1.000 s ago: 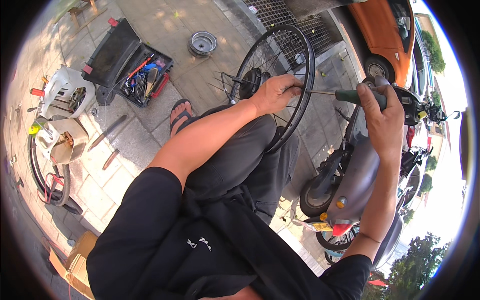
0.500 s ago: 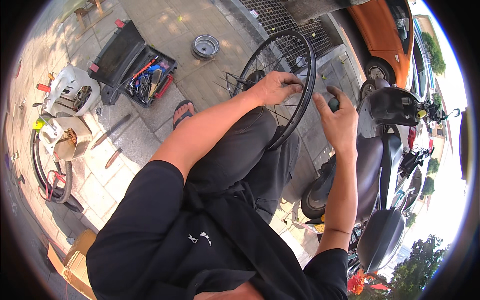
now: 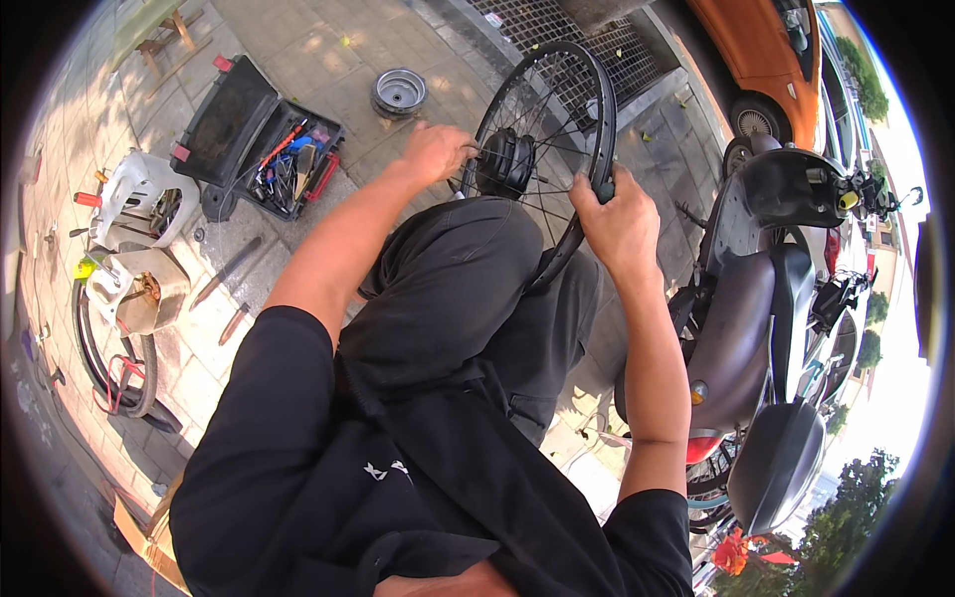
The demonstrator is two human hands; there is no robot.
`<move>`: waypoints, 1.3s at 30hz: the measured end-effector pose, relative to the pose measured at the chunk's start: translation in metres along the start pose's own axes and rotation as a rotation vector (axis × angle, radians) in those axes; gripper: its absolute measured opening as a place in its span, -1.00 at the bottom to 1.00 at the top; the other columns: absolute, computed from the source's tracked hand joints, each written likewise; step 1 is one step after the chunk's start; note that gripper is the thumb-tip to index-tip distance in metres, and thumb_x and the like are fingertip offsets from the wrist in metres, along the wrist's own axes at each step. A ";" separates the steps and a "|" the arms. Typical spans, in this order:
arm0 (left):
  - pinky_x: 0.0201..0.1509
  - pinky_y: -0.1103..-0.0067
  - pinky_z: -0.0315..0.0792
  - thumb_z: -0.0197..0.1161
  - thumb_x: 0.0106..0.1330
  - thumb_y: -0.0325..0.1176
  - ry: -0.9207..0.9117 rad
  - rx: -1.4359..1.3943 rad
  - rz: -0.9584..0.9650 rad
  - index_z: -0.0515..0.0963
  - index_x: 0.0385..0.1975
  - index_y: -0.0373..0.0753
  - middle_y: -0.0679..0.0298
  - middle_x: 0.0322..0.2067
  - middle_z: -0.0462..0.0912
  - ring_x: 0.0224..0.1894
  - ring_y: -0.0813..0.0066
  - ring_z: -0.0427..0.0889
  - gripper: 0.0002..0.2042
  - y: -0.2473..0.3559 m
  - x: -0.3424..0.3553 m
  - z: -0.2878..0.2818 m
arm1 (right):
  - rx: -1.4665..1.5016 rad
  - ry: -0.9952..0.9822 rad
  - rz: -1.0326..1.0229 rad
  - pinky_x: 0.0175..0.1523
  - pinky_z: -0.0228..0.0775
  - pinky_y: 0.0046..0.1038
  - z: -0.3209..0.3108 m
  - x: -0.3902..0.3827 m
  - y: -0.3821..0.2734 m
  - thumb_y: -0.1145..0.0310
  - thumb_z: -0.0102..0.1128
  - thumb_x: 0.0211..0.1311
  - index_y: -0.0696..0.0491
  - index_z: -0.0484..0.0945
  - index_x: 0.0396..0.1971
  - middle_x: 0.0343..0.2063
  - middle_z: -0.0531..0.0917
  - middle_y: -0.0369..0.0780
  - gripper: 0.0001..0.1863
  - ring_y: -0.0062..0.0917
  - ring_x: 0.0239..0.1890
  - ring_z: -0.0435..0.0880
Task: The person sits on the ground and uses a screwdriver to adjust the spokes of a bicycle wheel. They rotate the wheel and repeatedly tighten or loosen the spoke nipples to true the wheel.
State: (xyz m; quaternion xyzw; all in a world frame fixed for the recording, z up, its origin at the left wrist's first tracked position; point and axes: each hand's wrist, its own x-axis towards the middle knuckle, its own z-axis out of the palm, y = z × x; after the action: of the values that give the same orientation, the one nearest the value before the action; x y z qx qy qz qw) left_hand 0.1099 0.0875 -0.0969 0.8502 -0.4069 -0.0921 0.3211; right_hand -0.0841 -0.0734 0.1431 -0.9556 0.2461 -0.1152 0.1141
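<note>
A black spoked bicycle wheel (image 3: 604, 119) with a large black hub (image 3: 507, 159) stands tilted against my bent leg. My left hand (image 3: 433, 151) is at the wheel's left side beside the hub, fingers curled near the spokes; what they grip is too small to make out. My right hand (image 3: 617, 224) is closed on a green screwdriver handle (image 3: 605, 191) at the right side of the rim. The screwdriver's shaft is hidden from view.
An open toolbox (image 3: 293, 169), metal wheel hub (image 3: 400, 90), white plastic containers (image 3: 149, 194), long dark tools (image 3: 237, 269) and a tire (image 3: 95, 348) lie leftward. A scooter (image 3: 736, 328) and orange car (image 3: 756, 50) stand right; a metal grate (image 3: 577, 55) is ahead.
My left hand has moved leftward from the rim to beside the hub. My right hand, with the screwdriver, has come left onto the rim, and the shaft no longer shows.
</note>
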 end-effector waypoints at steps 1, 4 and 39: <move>0.11 0.20 0.37 0.30 0.42 -0.24 -0.027 -0.010 0.042 0.75 -0.16 -0.05 0.24 -0.24 0.77 0.01 0.12 0.70 -0.86 -0.007 0.001 -0.003 | 0.004 -0.002 0.020 -0.08 0.59 -0.13 0.000 0.001 0.000 0.06 0.39 0.22 0.14 0.69 -0.23 -0.42 0.77 -0.04 -0.60 -0.06 -0.27 0.78; 0.08 0.24 0.42 0.32 0.37 -0.27 -0.026 0.066 0.110 0.77 -0.17 -0.06 0.23 -0.25 0.78 -0.02 0.12 0.71 -0.85 -0.014 0.004 -0.008 | 0.023 -0.069 0.071 -0.05 0.60 -0.14 -0.006 0.003 -0.005 0.05 0.39 0.21 0.13 0.70 -0.19 -0.40 0.78 -0.04 -0.58 -0.07 -0.25 0.79; -0.01 0.14 0.55 0.30 0.39 -0.33 -0.102 0.039 0.127 0.67 -0.19 -0.20 0.16 -0.15 0.68 0.00 -0.02 0.68 -0.88 -0.005 -0.006 -0.053 | 0.082 -0.157 0.102 0.05 0.60 -0.18 -0.003 0.007 -0.007 -0.02 0.38 0.20 0.18 0.68 0.04 -0.33 0.81 -0.02 -0.41 -0.09 -0.17 0.81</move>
State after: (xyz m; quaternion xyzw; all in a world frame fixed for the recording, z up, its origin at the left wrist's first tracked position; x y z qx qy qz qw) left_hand 0.1315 0.1199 -0.0596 0.8229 -0.4778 -0.1068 0.2884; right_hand -0.0758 -0.0711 0.1491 -0.9425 0.2796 -0.0440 0.1780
